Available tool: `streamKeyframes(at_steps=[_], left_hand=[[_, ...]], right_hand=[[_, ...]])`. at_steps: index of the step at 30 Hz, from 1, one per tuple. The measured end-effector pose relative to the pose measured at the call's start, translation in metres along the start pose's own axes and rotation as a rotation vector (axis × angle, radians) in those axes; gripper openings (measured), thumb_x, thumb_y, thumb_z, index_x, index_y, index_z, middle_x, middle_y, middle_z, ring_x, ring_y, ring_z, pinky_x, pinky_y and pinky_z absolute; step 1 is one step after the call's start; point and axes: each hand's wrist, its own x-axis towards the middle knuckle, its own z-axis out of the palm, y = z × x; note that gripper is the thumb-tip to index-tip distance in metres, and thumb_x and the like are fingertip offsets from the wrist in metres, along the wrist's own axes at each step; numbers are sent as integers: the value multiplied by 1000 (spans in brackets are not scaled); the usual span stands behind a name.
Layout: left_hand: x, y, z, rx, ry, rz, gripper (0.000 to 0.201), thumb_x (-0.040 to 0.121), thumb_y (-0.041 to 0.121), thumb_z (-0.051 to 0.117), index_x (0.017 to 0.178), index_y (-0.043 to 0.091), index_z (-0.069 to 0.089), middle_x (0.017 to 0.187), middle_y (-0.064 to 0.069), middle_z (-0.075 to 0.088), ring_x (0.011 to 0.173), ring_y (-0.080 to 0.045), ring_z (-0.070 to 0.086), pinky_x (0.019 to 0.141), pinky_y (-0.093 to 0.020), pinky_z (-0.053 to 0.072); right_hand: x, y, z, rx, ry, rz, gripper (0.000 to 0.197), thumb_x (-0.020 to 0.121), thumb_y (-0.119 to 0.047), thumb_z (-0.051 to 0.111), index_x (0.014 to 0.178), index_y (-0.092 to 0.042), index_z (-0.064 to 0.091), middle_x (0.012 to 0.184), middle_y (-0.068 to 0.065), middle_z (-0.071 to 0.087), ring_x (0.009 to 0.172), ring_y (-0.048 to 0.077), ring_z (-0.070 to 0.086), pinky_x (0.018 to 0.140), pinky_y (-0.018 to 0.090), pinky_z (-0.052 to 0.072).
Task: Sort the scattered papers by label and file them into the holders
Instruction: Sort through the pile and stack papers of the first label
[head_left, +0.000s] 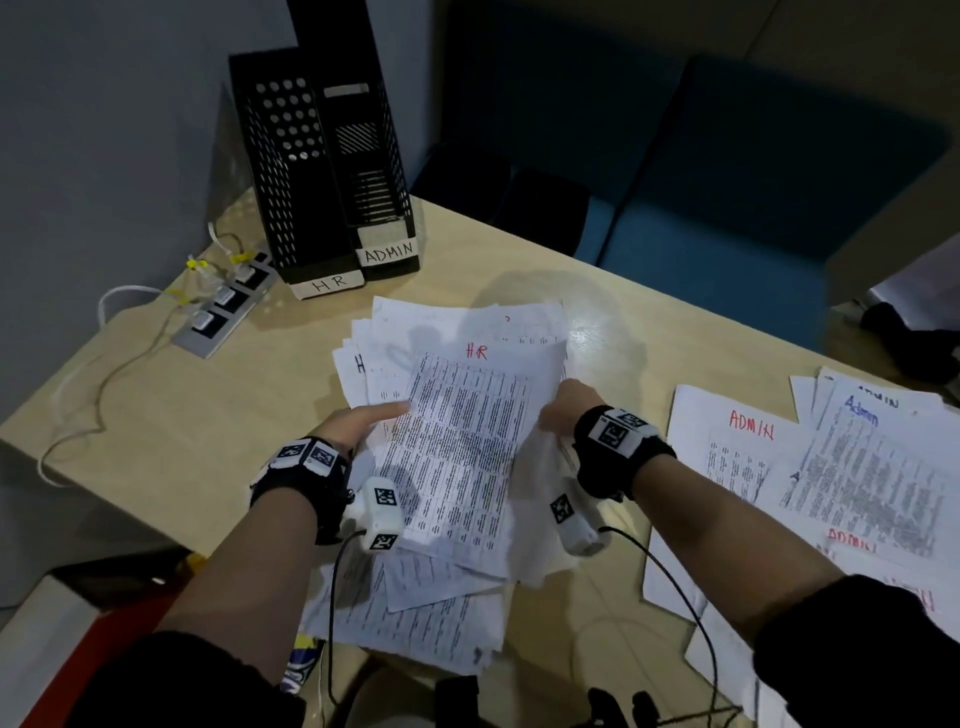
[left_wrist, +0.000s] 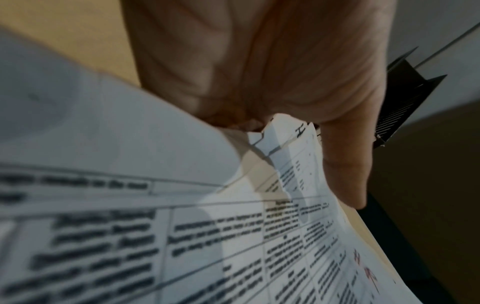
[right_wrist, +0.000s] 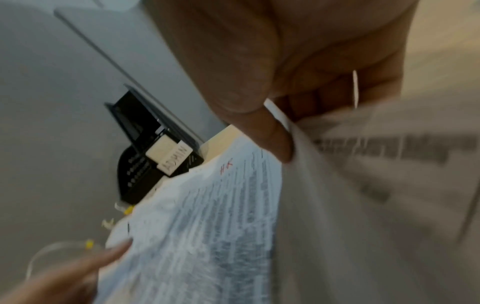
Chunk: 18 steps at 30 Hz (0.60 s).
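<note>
Left hand (head_left: 358, 423) reaches forward, thumb laid flat over the left edge of the HR stack (head_left: 457, 447), fingers tucked underneath. Right hand (head_left: 563, 410) pinches its right edge, thumb on top. The stack lies mid-surface (head_left: 171, 431), holders (head_left: 332, 171) far left, ADMIN sheets (head_left: 810, 467) right.

We see white papers (head_left: 457, 447) printed with black tables, one marked HR in red. The sheets (head_left: 810, 467) at right carry ADMIN in red and blue. Both holders (head_left: 322, 171) are black, with punched dots and slots and white labels lettered black. The table (head_left: 182, 415) is pale wood, the seat (head_left: 727, 171) blue.
</note>
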Motion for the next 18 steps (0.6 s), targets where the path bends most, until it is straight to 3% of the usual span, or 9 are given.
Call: streamKeyframes(at_steps=[2, 3, 4, 6, 7, 10, 14, 16, 18], left_hand=[[4, -3, -1, 37, 16, -11, 130, 19, 65, 89, 137, 23, 56, 155, -2, 37, 144, -23, 29, 109, -41, 24], [4, -3, -1, 41, 19, -22, 131, 18, 65, 89, 138, 23, 55, 155, -2, 37, 144, -23, 30, 108, -40, 24], [8, -5, -3, 29, 20, -30, 132, 18, 65, 89, 138, 23, 55, 154, -1, 37, 144, -23, 30, 107, -39, 25], [6, -6, -2, 56, 23, -36, 126, 21, 63, 90, 136, 22, 57, 152, -1, 41, 141, -24, 34, 104, -38, 26], [1, -4, 0, 77, 34, -43, 119, 27, 62, 91, 134, 21, 59, 148, -2, 46, 137, -25, 39, 104, -39, 28], [-7, -1, 10, 172, 68, -23, 74, 62, 39, 89, 126, 11, 63, 126, -2, 59, 116, -25, 52, 102, -41, 35], [-12, 3, 24, 186, 156, 82, 51, 76, 6, 80, 122, -1, 58, 120, -13, 65, 115, -31, 58, 99, -39, 41], [-21, 12, 28, 186, 143, 143, 43, 80, 3, 75, 120, 0, 59, 117, -9, 64, 114, -25, 56, 99, -34, 37], [-30, 25, 29, 161, 106, 201, 43, 82, 10, 74, 120, -3, 60, 110, -7, 65, 113, -23, 55, 101, -33, 33]], right_hand=[[-6, 10, 7, -81, -49, 1, 27, 90, -21, 58, 69, -9, 45, 71, 3, 48, 65, 19, 52, 49, 22, 36], [-9, 15, 11, -99, -44, -14, 27, 89, -28, 61, 81, -6, 50, 82, 5, 51, 79, 23, 57, 56, 25, 42], [-9, 21, 16, -96, 4, -25, 38, 88, -35, 62, 101, -2, 50, 98, 10, 53, 98, 27, 57, 69, 29, 48], [-7, 29, 29, 11, 90, -77, 70, 86, -39, 63, 136, 0, 32, 132, 17, 41, 124, 33, 43, 95, 39, 42], [-6, 30, 36, 109, 97, -130, 77, 86, -37, 64, 141, -1, 24, 139, 17, 36, 129, 33, 39, 101, 41, 39], [-5, 24, 56, 214, 97, -250, 85, 83, -41, 64, 145, -3, 19, 147, 14, 30, 137, 31, 31, 111, 44, 33], [-2, 21, 52, 46, 171, -189, 99, 85, -42, 62, 151, -6, 0, 160, 12, 5, 147, 28, 11, 119, 43, 20], [1, 29, 26, 156, 238, -121, 112, 77, -44, 72, 151, -5, -2, 159, 13, 7, 146, 29, 13, 119, 43, 21], [4, 42, -4, 437, 243, -117, 127, 62, -48, 84, 151, -6, 3, 154, 15, 24, 142, 30, 27, 116, 43, 27]])
